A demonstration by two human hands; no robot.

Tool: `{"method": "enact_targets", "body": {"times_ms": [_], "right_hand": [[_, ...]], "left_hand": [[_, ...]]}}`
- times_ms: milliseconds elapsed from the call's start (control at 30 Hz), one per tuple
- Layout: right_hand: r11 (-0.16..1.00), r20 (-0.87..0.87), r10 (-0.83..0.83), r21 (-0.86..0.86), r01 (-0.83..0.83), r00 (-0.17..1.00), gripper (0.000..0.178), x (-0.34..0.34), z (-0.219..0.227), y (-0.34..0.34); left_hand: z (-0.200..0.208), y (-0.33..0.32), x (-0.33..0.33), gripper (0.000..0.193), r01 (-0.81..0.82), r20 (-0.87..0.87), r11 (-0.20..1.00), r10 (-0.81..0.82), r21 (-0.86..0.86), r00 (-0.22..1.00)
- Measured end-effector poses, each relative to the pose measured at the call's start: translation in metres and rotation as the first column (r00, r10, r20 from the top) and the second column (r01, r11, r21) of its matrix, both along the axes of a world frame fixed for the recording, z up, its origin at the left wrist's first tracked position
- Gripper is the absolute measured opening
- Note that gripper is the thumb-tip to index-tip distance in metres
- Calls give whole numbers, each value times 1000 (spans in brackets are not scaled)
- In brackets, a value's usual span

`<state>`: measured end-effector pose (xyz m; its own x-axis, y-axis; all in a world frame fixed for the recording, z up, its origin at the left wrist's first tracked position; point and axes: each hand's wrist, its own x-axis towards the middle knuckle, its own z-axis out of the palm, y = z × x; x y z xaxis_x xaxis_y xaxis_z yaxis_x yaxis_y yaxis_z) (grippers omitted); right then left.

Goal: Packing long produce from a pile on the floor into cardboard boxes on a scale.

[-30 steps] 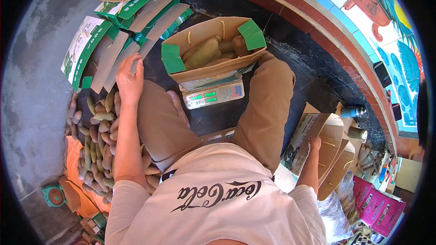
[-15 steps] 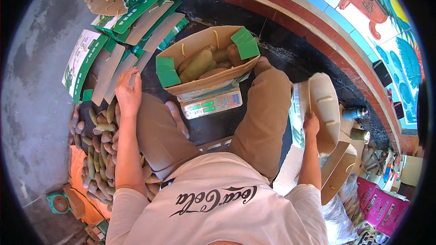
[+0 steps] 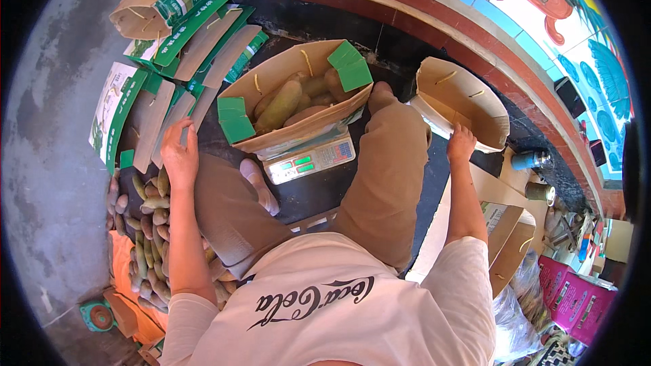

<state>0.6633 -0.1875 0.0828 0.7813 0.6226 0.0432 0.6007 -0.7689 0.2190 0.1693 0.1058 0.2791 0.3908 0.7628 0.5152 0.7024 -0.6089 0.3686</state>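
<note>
Directly ahead, an open cardboard carton [image 3: 271,137] with green flaps stands on a digital scale [image 3: 310,159] with green displays. Several long, green-brown vegetables or tubers [image 3: 279,105] lie inside it. My right hand [image 3: 462,142] grips the near rim of another open carton [image 3: 475,103], whose visible inside holds nothing. That carton is beyond my right knee. Out to the left, my left hand [image 3: 180,156] is raised with thumb and fingers apart, holding nothing. It is nearest to the stacked flattened cartons [image 3: 152,118].
A heap of the same produce [image 3: 152,244] lies by my left forearm, partly on orange cloth [image 3: 142,318]. At far left is a round teal object [image 3: 98,315]. On the right are a blue flask [image 3: 531,160], a can [image 3: 540,193], another carton [image 3: 512,244] and pink boxes [image 3: 576,301].
My right hand has moved forward, bringing the carton from beside my right thigh to beyond the knee, its open top now facing me. My left hand has shifted slightly nearer, its fingers loosening.
</note>
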Motion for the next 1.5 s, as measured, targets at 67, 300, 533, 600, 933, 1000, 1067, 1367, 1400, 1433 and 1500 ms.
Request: {"method": "enact_targets", "body": {"times_ms": [67,300,533,600,933,1000,1067,1367,1400,1433,1500], "right_hand": [[996,41,15,92,-19,999,36,-4,-2,-7],[967,94,-180,197,159,979,56,-17,-5,-109],[704,291,-694,79,706,659,60,-33,21,-252],[552,224,-824,112,826,520,60,-43,29,-274],[376,-525,-779,45,925,342,29,-58,-5,-339],[412,-495,-785,34,910,374,30,-58,-10,-345],[438,-430,-786,119,891,444,32,-64,-3,-315],[482,-269,-772,344,806,576,43,-62,16,-298],[497,-272,-758,349,795,593,43,-59,19,-297],[476,-203,-788,400,783,582,44,-58,25,-292],[469,-139,-802,456,757,581,45,-50,36,-277]], "left_hand": [[0,1,0,11,0,-8,1000,0,-2,1000],[-2,0,6,10,28,-42,1000,-27,15,999],[-1,-1,4,11,33,-53,999,-31,38,998],[-1,-1,2,11,33,-71,998,-29,54,997],[-4,-1,11,10,65,-40,996,-63,63,997],[-5,-1,15,10,79,-29,995,-78,55,997],[-4,-2,6,10,57,-39,996,-54,73,998],[-1,-6,3,11,59,31,990,-63,127,998],[-1,-6,3,11,72,35,993,-76,96,996],[-2,-5,2,11,85,39,994,-88,64,995],[-5,-3,2,10,66,51,995,-70,72,996]]}}
